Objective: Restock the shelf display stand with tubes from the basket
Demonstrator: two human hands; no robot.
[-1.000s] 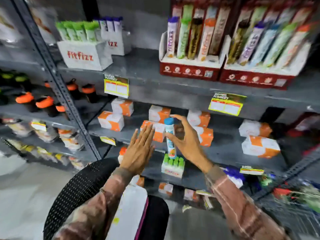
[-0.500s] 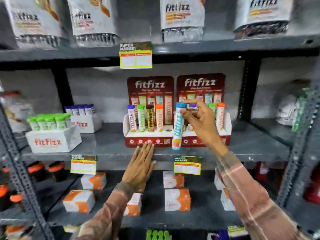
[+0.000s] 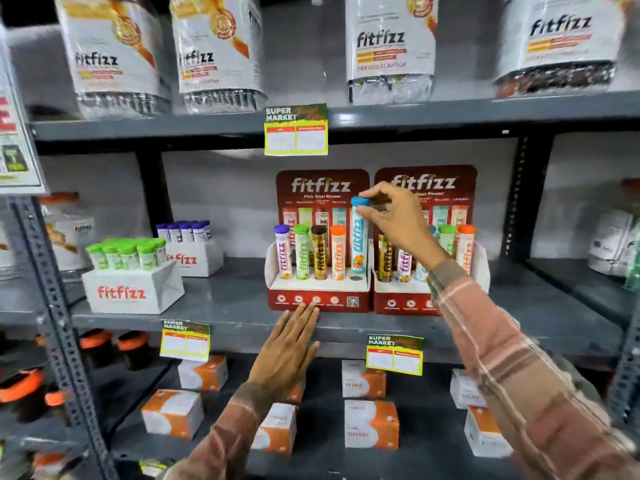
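Observation:
Two red fitfizz display stands sit side by side on the middle shelf; the left stand (image 3: 318, 301) holds several upright tubes with purple, green, brown and orange caps. My right hand (image 3: 398, 223) pinches the blue cap of a blue-capped tube (image 3: 359, 244), held upright just above the empty hole at the right end of the left stand. My left hand (image 3: 289, 351) is flat with fingers apart, fingertips touching the lower front of the left stand at the shelf edge. The right stand (image 3: 401, 303) holds several tubes, partly hidden by my right arm. No basket is in view.
White fitfizz boxes with green-capped tubes (image 3: 133, 289) and purple-capped tubes (image 3: 194, 254) stand at the left of the same shelf. Large fitfizz bags (image 3: 391, 46) fill the shelf above. Orange-and-white cartons (image 3: 370, 424) lie on the shelf below. Price tags (image 3: 296, 131) hang on the shelf edges.
The view has lifted from the lower shelves to the display stands. My right hand carried the blue-capped tube up and over the left stand's empty hole; my left hand rose to the stand's front.

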